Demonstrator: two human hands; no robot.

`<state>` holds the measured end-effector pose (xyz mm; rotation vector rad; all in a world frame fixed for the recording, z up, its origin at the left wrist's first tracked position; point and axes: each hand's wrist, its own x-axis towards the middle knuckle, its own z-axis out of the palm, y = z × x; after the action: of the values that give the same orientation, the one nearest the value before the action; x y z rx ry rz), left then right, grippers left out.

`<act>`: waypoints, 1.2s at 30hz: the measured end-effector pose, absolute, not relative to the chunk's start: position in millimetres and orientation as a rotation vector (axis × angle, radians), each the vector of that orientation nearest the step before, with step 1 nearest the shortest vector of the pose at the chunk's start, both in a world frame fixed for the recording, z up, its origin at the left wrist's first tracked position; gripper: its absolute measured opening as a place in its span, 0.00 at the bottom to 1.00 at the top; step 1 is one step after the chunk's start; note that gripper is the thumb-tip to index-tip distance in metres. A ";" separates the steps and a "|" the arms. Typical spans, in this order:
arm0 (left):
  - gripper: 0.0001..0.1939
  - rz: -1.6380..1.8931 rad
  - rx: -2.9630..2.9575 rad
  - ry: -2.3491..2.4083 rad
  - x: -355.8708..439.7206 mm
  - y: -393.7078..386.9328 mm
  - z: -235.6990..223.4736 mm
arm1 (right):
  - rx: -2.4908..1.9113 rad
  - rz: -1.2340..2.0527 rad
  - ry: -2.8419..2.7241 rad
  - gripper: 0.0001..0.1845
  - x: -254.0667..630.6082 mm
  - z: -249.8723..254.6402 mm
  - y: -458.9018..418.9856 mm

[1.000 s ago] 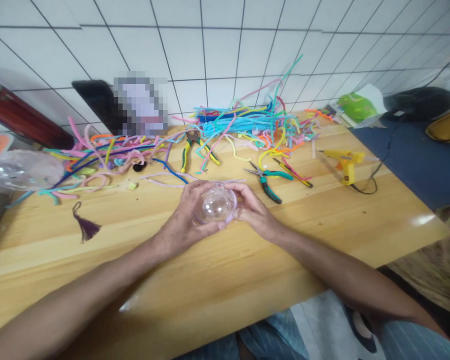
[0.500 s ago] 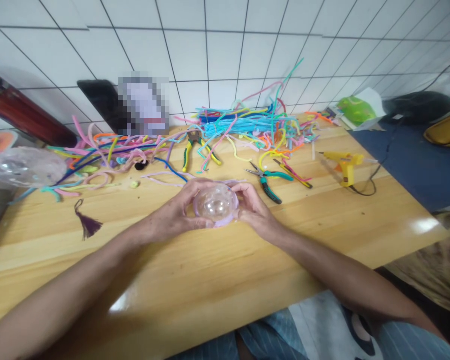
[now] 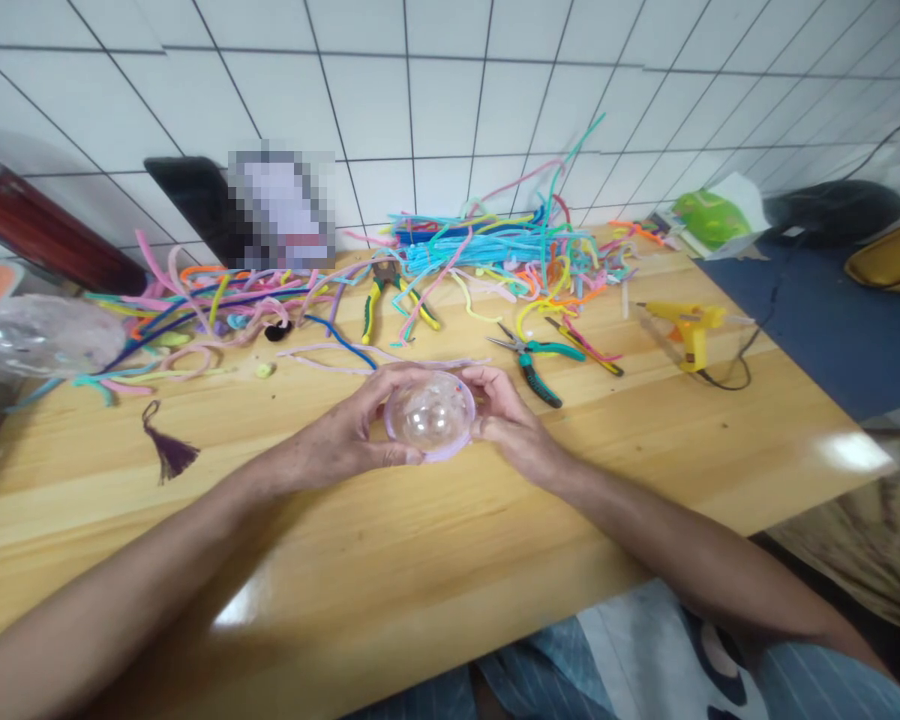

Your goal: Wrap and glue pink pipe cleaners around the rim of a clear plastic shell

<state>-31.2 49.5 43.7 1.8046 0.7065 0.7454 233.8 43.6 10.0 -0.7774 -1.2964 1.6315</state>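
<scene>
Both hands grip a clear plastic half-sphere (image 3: 429,412) ringed by a pale lilac pipe cleaner (image 3: 442,452), over the middle of the wooden table (image 3: 435,560). My left hand (image 3: 349,428) wraps its fingers round the dome's left side, thumb underneath. My right hand (image 3: 506,410) pinches its right rim with fingers curled. A loose lilac pipe cleaner (image 3: 322,355) lies on the table just beyond the hands.
Heaps of coloured pipe cleaners (image 3: 487,250) run along the tiled wall. Teal-handled pliers (image 3: 536,360), yellow-green pliers (image 3: 375,300), a yellow glue gun (image 3: 686,325) with its cord, a purple tassel (image 3: 166,450) and another clear dome (image 3: 41,335) at far left lie around.
The dome has turned in my hands so its lilac-ringed rim shows more along the bottom. My left fingers have shifted round it. Both hands stay in place.
</scene>
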 end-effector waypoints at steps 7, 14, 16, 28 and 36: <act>0.45 0.826 1.640 0.672 -29.7 49.1 25.9 | -0.859 1.570 -1.341 0.30 237.4 16.5 41.2; 0.42 0.818 1.581 0.696 -31.8 54.3 18.2 | -0.872 1.579 -1.387 0.27 241.7 23.7 43.2; 0.42 0.804 1.604 0.722 -32.4 54.0 21.3 | -0.887 1.597 -1.374 0.27 242.2 23.2 43.9; 0.36 0.701 1.554 0.688 -39.0 62.3 33.6 | -0.931 1.566 -1.234 0.21 237.0 22.0 40.7; 0.44 0.574 1.649 0.811 -36.0 47.1 48.5 | -0.958 1.554 -1.280 0.25 240.1 23.1 39.0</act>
<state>-36.0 47.1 48.5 1.6485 0.8107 0.5743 240.1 39.0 23.1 -0.9575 -1.2801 1.5540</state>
